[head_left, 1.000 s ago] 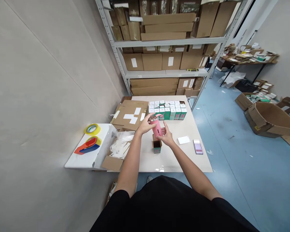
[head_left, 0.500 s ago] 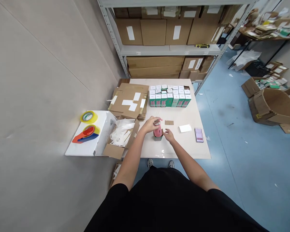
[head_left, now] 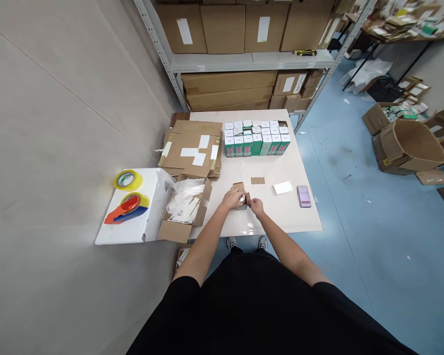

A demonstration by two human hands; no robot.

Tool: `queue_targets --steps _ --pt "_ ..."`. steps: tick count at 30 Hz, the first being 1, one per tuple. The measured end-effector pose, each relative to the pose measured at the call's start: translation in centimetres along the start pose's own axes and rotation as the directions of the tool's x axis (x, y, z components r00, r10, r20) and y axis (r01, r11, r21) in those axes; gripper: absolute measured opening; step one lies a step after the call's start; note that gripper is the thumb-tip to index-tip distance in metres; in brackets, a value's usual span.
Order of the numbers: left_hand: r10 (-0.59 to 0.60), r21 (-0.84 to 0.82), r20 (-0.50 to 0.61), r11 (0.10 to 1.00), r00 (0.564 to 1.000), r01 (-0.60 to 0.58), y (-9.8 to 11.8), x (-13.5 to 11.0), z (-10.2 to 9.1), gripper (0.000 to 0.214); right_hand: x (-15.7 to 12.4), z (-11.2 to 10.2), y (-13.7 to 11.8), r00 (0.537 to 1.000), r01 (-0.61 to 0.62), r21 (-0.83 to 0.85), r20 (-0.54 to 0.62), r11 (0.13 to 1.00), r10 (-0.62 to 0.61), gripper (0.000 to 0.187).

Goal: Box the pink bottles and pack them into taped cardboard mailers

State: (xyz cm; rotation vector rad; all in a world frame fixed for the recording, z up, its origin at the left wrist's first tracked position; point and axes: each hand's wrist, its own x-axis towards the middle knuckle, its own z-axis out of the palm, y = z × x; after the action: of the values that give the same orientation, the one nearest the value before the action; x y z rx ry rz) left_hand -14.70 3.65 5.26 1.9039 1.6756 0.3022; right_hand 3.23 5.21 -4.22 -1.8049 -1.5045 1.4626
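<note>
A pink bottle with a shiny silver lid (head_left: pixel 242 198) sits down inside a small open box (head_left: pixel 241 207); only the lid shows now. My left hand (head_left: pixel 231 198) is curled at the lid, its fingers partly hiding it. On the other side, my right hand (head_left: pixel 256 206) pinches the brown right flap (head_left: pixel 248 197) of the box. Another brown flap (head_left: pixel 239 186) stands up at the back of the opening. Just beyond lies a small flat piece of cardboard (head_left: pixel 258 180).
Rows of green and white boxes (head_left: pixel 257 144) stand at the table's back. On the left are flattened cartons (head_left: pixel 185 143), a carton of white packing (head_left: pixel 187 199) and tape rolls (head_left: pixel 128 180). A white card (head_left: pixel 282 188) and purple packet (head_left: pixel 304 196) lie right. Shelving (head_left: pixel 214 61) rises behind.
The pink bottle has gone down into the box, with my left hand following it. My right hand has closed on the box's right flap. The view has shifted slightly.
</note>
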Motion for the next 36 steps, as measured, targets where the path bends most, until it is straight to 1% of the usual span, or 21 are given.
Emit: queue_targets --steps 3,5,7,8,9,10,11,12,13,14,16,18,20,21,23,26,28,31,33,34,36 --pt "-0.022 -0.001 0.021 1.0 1.0 0.022 -0.4 0.1 1.8 0.047 -0.1 0.2 0.0 1.0 -0.007 0.015 -0.014 1.0 0.007 0.03" --pt "-0.025 -0.051 0.02 0.998 0.999 0.026 -1.0 -0.2 2.8 0.05 0.0 0.1 -0.1 1.0 -0.015 0.028 -0.02 0.999 0.015 0.028" --pt "-0.03 -0.155 -0.056 0.988 0.998 0.021 -1.9 -0.7 3.6 0.049 0.0 0.0 -0.2 0.999 -0.026 0.048 -0.023 0.999 0.027 0.027" --pt "-0.072 -0.221 -0.128 0.974 0.989 0.042 -2.5 -1.0 3.9 0.048 0.0 0.0 -0.2 0.999 -0.032 0.061 -0.023 0.998 0.033 0.026" --pt "-0.153 -0.292 -0.203 0.952 0.967 0.089 -3.1 -1.2 4.3 0.047 -0.1 -0.1 -0.3 0.999 -0.038 0.076 -0.022 0.996 0.04 0.025" --pt "-0.264 -0.369 -0.253 0.916 0.931 0.16 -3.7 -1.5 4.6 0.048 -0.1 -0.1 -0.3 0.999 -0.044 0.092 -0.02 0.995 0.046 0.024" --pt "-0.377 -0.441 -0.259 0.865 0.889 0.239 -4.3 -1.6 4.9 0.049 -0.3 -0.1 -0.3 0.998 -0.05 0.107 -0.018 0.993 0.052 0.023" --pt "-0.46 -0.499 -0.22 0.81 0.86 0.306 -4.9 -1.7 5.3 0.052 -0.4 -0.1 -0.4 0.998 -0.054 0.122 -0.017 0.991 0.056 0.022" --pt "-0.501 -0.541 -0.155 0.764 0.851 0.352 -5.3 -1.8 5.6 0.054 -0.6 0.0 -0.4 0.998 -0.057 0.135 -0.016 0.989 0.06 0.02" --pt "-0.504 -0.569 -0.083 0.732 0.859 0.375 -5.7 -1.7 5.9 0.057 -0.9 0.1 -0.4 0.998 -0.06 0.143 -0.02 0.988 0.063 0.018" --pt "-0.455 -0.61 0.007 0.703 0.89 0.365 -6.0 -1.5 6.4 0.062 -1.3 0.3 -0.4 0.998 -0.037 0.154 -0.04 0.987 0.044 0.019" --pt "-0.429 -0.637 0.009 0.694 0.903 0.335 -5.9 -1.0 6.7 0.061 -1.8 0.5 -0.4 0.997 0.04 0.16 -0.07 0.986 -0.029 0.033" --pt "-0.43 -0.648 -0.016 0.692 0.903 0.318 -5.7 -0.5 6.8 0.057 -2.1 0.8 -0.6 0.987 0.143 0.144 -0.092 0.979 -0.131 0.044" --pt "-0.428 -0.65 -0.027 0.694 0.903 0.31 -5.5 -0.3 6.7 0.055 -2.2 0.9 -0.7 0.981 0.181 0.116 -0.094 0.977 -0.171 0.044" --pt "-0.416 -0.657 -0.044 0.697 0.908 0.287 -5.3 0.0 6.6 0.057 -2.3 1.0 -0.8 0.974 0.218 0.016 -0.067 0.976 -0.217 0.035" --pt "-0.371 -0.681 -0.084 0.699 0.925 0.219 -5.2 0.0 6.5 0.059 -2.3 1.1 -0.7 0.977 0.214 -0.079 0.025 0.974 -0.213 0.023" --pt "-0.319 -0.694 -0.124 0.704 0.94 0.148 -5.4 -0.5 6.5 0.053 -2.6 1.1 -0.2 0.98 0.197 -0.028 0.049 0.98 -0.195 0.024" --pt "-0.227 -0.686 -0.159 0.725 0.961 0.057 -5.8 -1.5 6.9 0.037 -3.3 0.9 0.8 0.982 0.187 0.094 -0.042 0.978 -0.184 0.031" --pt "-0.169 -0.668 -0.129 0.743 0.977 0.04 -6.1 -2.2 7.3 0.032 -3.9 0.6 1.3 0.975 0.206 0.127 -0.107 0.97 -0.193 0.039" --pt "-0.139 -0.66 -0.107 0.75 0.984 0.034 -6.3 -2.4 7.5 0.033 -4.1 0.5 1.5 0.972 0.219 0.12 -0.118 0.968 -0.205 0.043" --pt "-0.091 -0.652 -0.088 0.758 0.992 0.012 -6.4 -2.8 7.9 0.044 -4.2 0.2 1.5 0.962 0.26 0.061 -0.099 0.964 -0.253 0.048"
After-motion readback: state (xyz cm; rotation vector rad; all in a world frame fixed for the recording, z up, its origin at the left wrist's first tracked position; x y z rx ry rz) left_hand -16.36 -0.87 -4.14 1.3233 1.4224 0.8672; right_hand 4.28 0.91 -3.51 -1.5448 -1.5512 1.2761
